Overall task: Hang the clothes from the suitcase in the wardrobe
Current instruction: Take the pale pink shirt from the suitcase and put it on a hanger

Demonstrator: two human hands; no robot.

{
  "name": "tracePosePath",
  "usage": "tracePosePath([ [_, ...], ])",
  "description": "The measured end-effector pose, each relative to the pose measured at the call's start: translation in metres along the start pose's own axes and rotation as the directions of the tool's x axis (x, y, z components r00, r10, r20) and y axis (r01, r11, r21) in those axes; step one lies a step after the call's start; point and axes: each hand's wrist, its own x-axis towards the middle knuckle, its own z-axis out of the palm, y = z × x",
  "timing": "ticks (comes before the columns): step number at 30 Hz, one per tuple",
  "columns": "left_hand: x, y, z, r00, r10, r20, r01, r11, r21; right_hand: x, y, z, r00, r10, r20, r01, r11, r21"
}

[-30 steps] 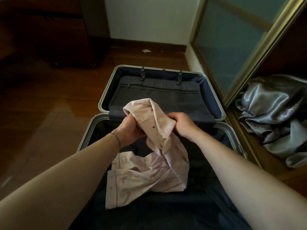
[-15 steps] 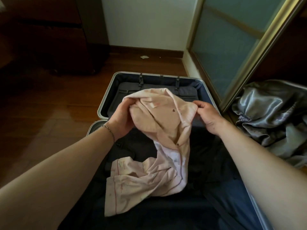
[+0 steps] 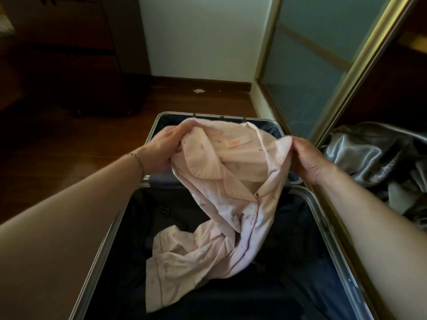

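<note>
Item: shirt, soft, light, limp. Your left hand and right hand gripped its shoulders; hem trailed in suitcase.

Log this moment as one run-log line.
left hand: grips shirt collar | right hand: grips shirt | pink shirt: lifted, tail in suitcase | step: not yet hung

pink shirt: collar end raised and spread, label showing, tail crumpled inside case | suitcase: open flat on floor, silver rim, dark blue lining | wardrobe: just right, sliding glass door
</note>
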Motion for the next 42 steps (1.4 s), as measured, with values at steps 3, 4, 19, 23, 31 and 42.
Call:
tracePosePath([
  [3, -0.001, 0.049, -0.002, 0.996, 0.089, -0.011, -0.089, 0.995, -0.036, 0.000, -0.037, -0.010, 0.990, -0.063, 0.129, 0.051, 0.994, 0.094],
  [4, -0.001, 0.065, -0.002, 0.993, 0.119, -0.013, -0.120, 0.991, -0.059, -0.001, -0.051, -0.013, 0.982, -0.065, 0.179, 0.050, 0.995, 0.091],
  [19, -0.006, 0.059, -0.011, 0.956, -0.056, 0.289, -0.213, 0.547, 0.810, -0.009, -0.044, -0.009, 0.962, 0.185, 0.201, -0.170, 0.982, -0.087],
  [23, 0.002, 0.052, -0.010, 0.980, 0.010, 0.200, -0.185, 0.433, 0.882, -0.014, -0.041, -0.012, 0.972, 0.176, 0.157, -0.171, 0.984, -0.044],
  [31, -0.008, 0.110, -0.017, 0.955, 0.297, -0.012, -0.288, 0.936, 0.202, -0.011, -0.116, -0.040, 0.996, -0.058, 0.067, 0.058, 0.998, 0.006],
  [42, -0.019, 0.097, -0.023, 0.918, 0.390, 0.068, -0.334, 0.670, 0.663, -0.024, -0.108, -0.042, 0.996, -0.084, -0.034, 0.063, 0.911, -0.407],
])
